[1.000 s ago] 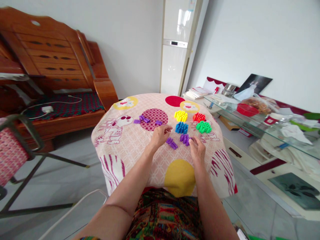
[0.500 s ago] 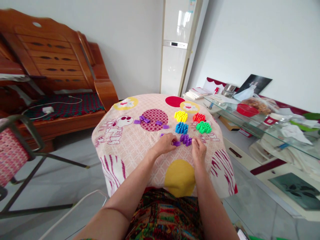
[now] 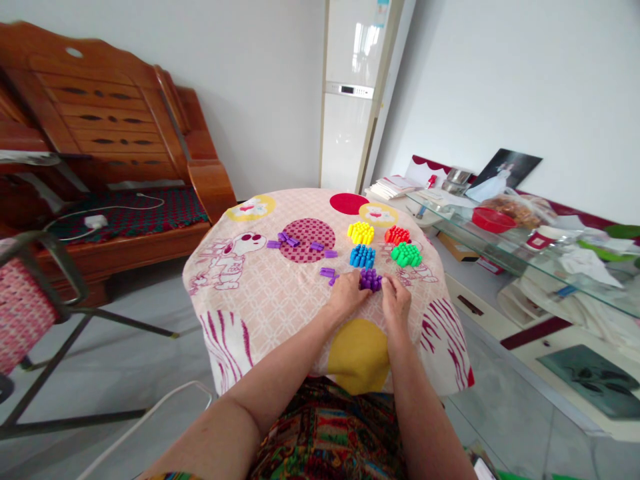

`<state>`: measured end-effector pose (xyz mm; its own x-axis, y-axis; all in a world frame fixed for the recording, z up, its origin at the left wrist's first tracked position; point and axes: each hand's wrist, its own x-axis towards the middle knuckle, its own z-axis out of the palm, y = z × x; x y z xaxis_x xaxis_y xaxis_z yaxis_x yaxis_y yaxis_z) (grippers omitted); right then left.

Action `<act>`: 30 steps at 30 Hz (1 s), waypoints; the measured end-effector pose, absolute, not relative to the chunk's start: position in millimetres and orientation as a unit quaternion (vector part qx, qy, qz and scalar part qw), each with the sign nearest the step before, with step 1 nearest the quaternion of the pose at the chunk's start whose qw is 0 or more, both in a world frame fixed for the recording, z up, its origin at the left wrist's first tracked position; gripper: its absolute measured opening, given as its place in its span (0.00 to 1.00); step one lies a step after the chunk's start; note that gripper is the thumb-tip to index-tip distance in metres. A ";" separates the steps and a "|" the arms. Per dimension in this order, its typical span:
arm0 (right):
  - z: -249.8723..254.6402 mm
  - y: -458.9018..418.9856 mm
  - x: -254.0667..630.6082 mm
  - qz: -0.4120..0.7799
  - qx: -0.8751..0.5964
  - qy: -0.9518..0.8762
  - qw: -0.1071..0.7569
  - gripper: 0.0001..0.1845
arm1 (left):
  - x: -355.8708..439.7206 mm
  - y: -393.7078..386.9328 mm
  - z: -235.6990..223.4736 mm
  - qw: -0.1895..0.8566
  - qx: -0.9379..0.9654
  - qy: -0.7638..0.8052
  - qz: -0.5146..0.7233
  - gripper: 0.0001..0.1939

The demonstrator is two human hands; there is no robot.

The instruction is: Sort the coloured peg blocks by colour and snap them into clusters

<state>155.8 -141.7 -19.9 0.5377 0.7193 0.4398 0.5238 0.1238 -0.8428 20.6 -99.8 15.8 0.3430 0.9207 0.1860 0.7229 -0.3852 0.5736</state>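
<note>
Small purple plastic pieces (image 3: 371, 280) stand upright in a tight cluster between my two hands. My left hand (image 3: 347, 293) is at the cluster's left side, its fingers curled against the purple pieces. On the other side my right hand (image 3: 397, 298) has its thumb and fingers closed at the cluster's right edge. Upright groups of blue pieces (image 3: 362, 256), yellow pieces (image 3: 361, 233), green pieces (image 3: 406, 254) and red pieces (image 3: 397, 235) stand just beyond. Several loose purple pieces (image 3: 327, 272) lie flat to the left of my left hand. My fingertips are partly hidden.
A patterned cloth (image 3: 280, 300) covers the round table. More loose purple pieces (image 3: 287, 239) are scattered farther left on it. At the right stands a glass-topped cabinet (image 3: 550, 267) with a red bowl (image 3: 493, 219). A wooden bench (image 3: 110, 127) and a metal-framed chair (image 3: 30, 300) are at the left.
My left hand has moved right, bringing a purple piece up to the purple cluster. Loose purple pieces it covered now show. My right hand stays almost in place.
</note>
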 end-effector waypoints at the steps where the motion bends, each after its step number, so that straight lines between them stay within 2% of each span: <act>1: -19.6 -141.9 155.7 0.086 -0.657 -0.474 0.581 0.24 | 21.6 -100.4 14.8 0.194 0.798 0.515 0.243 0.14; 6: -20.1 -142.0 155.9 0.095 -0.655 -0.468 0.586 0.24 | 13.7 -97.9 10.8 0.198 0.806 0.493 0.261 0.16; 9: -20.6 -142.1 155.9 0.100 -0.653 -0.468 0.587 0.24 | -5.0 -87.2 14.7 0.184 0.800 0.488 0.297 0.11; 12: -21.2 -141.7 155.6 0.102 -0.655 -0.466 0.587 0.25 | -28.3 -72.9 20.6 0.126 0.768 0.542 0.317 0.12; 15: -22.4 -140.6 156.0 0.104 -0.658 -0.462 0.586 0.25 | -45.6 -63.6 22.5 0.103 0.748 0.596 0.271 0.12; 19: -23.5 -139.5 157.3 0.102 -0.658 -0.468 0.581 0.25 | -53.1 -61.0 17.4 0.130 0.758 0.596 0.232 0.07; 26: -21.1 -140.1 156.1 0.100 -0.656 -0.480 0.573 0.24 | -44.2 -59.3 17.2 0.170 0.715 0.549 0.397 0.04; 30: -19.1 -141.0 155.7 0.100 -0.656 -0.481 0.573 0.25 | -25.7 -64.3 22.6 0.213 0.735 0.504 0.401 0.06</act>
